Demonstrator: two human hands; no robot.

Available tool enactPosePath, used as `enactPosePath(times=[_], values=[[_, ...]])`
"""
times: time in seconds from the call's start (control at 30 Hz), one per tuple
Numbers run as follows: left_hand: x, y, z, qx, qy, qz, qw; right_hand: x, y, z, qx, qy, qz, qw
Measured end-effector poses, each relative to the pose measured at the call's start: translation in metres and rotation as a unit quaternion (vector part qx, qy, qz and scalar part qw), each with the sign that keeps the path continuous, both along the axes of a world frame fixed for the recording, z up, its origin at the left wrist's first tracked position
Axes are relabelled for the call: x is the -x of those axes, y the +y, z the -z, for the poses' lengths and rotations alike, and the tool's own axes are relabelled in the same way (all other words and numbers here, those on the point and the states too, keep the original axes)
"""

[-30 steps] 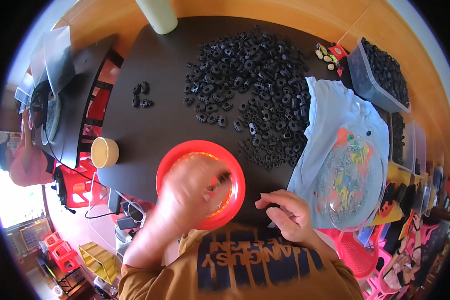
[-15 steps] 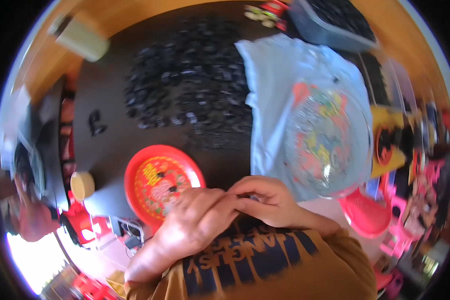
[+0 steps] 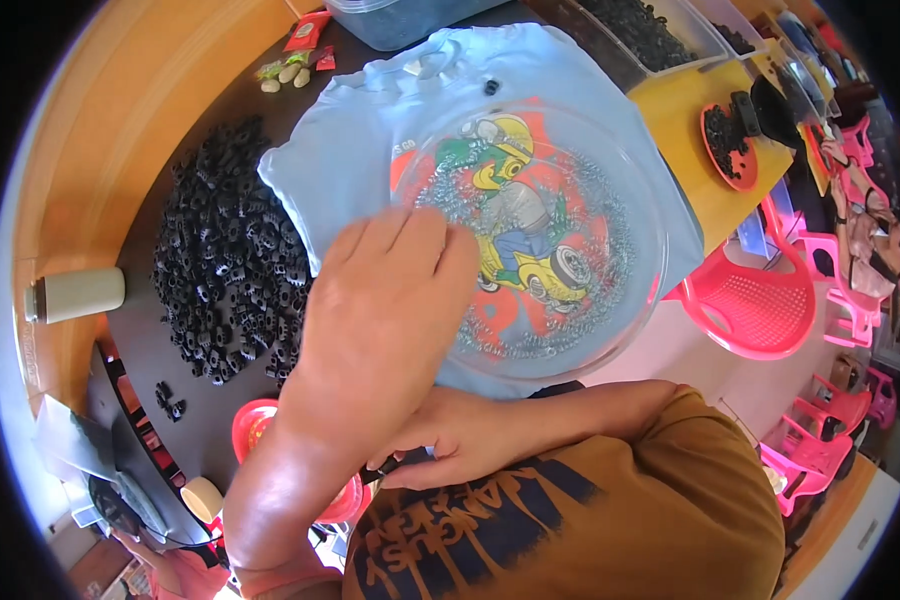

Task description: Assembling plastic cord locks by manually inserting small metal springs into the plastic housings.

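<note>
A clear bowl (image 3: 570, 240) was set on a shirt (image 3: 350, 160) spread over the table (image 3: 160, 340). Left of the bowl a heap of small parts (image 3: 235, 270) was spread; a plate (image 3: 255, 430) was placed nearer the person, a cylinder (image 3: 75, 295) farther left.

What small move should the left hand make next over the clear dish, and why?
Probably dip the fingers of the left hand into the clear dish to pinch up one small metal spring: that hand hovers at the dish's near-left rim, while the right hand waits by the chest pinching a small dark part.
</note>
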State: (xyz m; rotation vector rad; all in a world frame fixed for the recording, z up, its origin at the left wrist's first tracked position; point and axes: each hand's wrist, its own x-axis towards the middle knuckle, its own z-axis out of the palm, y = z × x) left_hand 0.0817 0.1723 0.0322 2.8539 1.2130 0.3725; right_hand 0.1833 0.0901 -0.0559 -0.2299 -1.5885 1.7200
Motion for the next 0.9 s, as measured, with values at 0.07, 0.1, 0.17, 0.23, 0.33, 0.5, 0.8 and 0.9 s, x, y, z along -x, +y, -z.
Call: enactPosePath(times=[0.07, 0.1, 0.17, 0.23, 0.33, 0.5, 0.8, 0.9], values=[[-0.018, 0.008, 0.007, -0.029, 0.089, -0.029, 0.995, -0.001, 0.000, 0.002, 0.027, 0.004, -0.017, 0.999], [-0.025, 0.011, 0.010, -0.043, 0.130, -0.040, 0.990, -0.002, 0.000, 0.003, 0.032, 0.005, -0.023, 0.999], [-0.033, 0.011, 0.012, -0.039, 0.188, -0.039, 0.981, -0.001, -0.001, 0.003, 0.036, 0.003, -0.034, 0.999], [-0.038, 0.009, 0.011, -0.007, 0.220, -0.016, 0.975, -0.001, -0.003, 0.004, 0.047, 0.022, -0.031, 0.998], [-0.037, 0.014, 0.008, 0.043, 0.145, -0.001, 0.989, -0.001, -0.004, 0.004, 0.058, 0.020, -0.032, 0.998], [-0.025, 0.015, -0.004, 0.137, -0.019, -0.018, 0.990, -0.004, 0.000, 0.003, 0.036, 0.008, -0.019, 0.999], [-0.003, -0.013, -0.019, 0.468, -0.391, -0.090, 0.788, -0.006, 0.000, -0.003, 0.086, 0.007, -0.038, 0.996], [0.013, -0.035, -0.022, 0.470, -0.466, -0.111, 0.741, -0.005, -0.001, -0.002, 0.104, -0.001, -0.034, 0.994]])
